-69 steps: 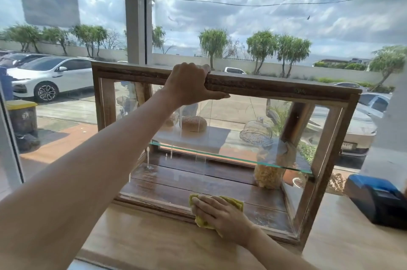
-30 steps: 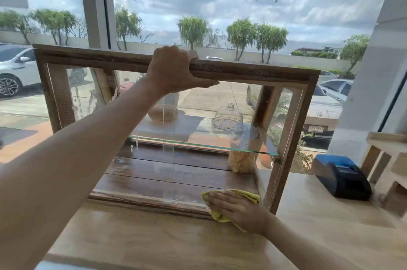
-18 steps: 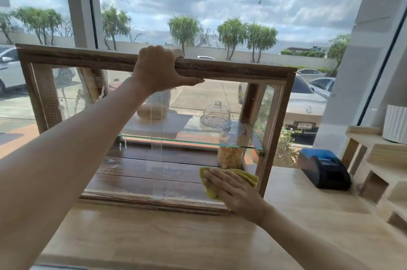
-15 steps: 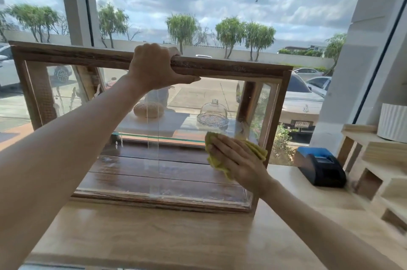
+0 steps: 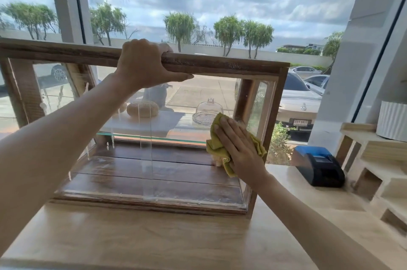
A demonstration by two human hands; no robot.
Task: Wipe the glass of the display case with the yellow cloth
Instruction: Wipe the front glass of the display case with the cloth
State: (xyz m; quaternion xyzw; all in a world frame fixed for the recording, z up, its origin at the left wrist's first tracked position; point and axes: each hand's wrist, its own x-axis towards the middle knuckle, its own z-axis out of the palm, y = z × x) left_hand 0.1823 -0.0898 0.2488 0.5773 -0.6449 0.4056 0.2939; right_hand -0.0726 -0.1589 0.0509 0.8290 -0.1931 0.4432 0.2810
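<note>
A wooden-framed display case [image 5: 231, 67] with glass panes stands on a pale wooden counter in front of a window. My left hand [image 5: 145, 65] grips the case's top rail near its middle. My right hand [image 5: 240, 148] lies flat on the yellow cloth [image 5: 217, 146], pressing it against the front glass [image 5: 180, 172] near the right post, about halfway up. Inside the case are a glass shelf, a round bread loaf [image 5: 142, 109] and a glass dome [image 5: 207, 109].
A black and blue receipt printer [image 5: 317, 166] sits on the counter [image 5: 154, 236] right of the case. Pale wooden shelving [image 5: 374, 159] with a white ribbed pot [image 5: 392, 120] stands at the far right. Parked cars and trees show through the window behind.
My right hand has slid the yellow cloth from the bottom of the glass rightward, then up along the right side to mid-height. My left hand has kept its grip on the top rail.
</note>
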